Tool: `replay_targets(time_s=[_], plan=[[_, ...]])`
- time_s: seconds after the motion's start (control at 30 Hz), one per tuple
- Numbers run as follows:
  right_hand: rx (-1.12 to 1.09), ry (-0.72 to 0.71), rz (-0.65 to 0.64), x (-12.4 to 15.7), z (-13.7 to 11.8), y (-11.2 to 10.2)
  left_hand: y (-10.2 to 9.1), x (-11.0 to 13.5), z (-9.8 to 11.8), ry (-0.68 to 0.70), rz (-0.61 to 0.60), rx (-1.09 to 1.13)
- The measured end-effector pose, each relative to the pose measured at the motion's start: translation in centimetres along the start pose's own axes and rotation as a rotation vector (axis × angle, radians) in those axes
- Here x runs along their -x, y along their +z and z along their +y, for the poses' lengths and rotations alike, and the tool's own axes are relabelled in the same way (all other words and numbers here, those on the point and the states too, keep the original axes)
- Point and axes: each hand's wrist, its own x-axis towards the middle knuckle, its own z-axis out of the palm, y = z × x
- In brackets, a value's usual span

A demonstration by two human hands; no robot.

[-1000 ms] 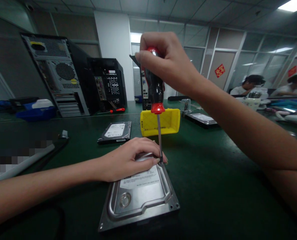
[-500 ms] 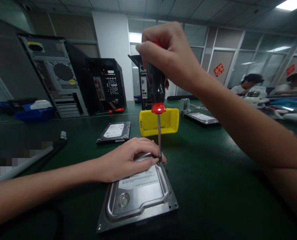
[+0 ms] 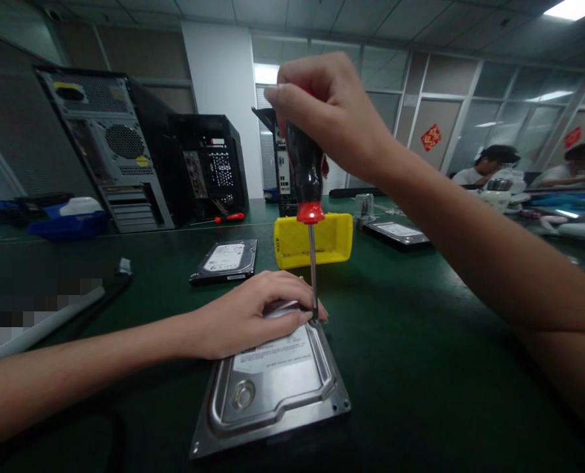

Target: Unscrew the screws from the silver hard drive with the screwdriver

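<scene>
Update: pinned hard drive [image 3: 272,387] flat on counter [image 3: 420,341] with left hand [image 3: 245,315], grip clamped on far end, unmoved. Kept screwdriver [image 3: 306,171] tip at same far-right corner; shifted right hand [image 3: 331,112] slightly on handle, grip wrapped tight – read as mid-turn. Counted: three PC towers [image 3: 109,144], three drives, two screwdrivers, one yellow bin [image 3: 331,240].

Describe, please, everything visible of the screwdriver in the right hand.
The screwdriver has a black handle with a red collar and a thin metal shaft. It stands nearly upright, the right hand wrapped over the handle's top, its tip at the far right corner of the hard drive, beside the fingertips of the left hand.
</scene>
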Motion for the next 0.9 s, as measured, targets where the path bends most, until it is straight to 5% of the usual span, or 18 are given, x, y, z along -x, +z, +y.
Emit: replay_targets(time_s=[0.9], plan=[[0.006,0.132,-0.037,0.1,2.2,1.7,0.1,-0.2,-0.2,0.021,0.021,0.011]])
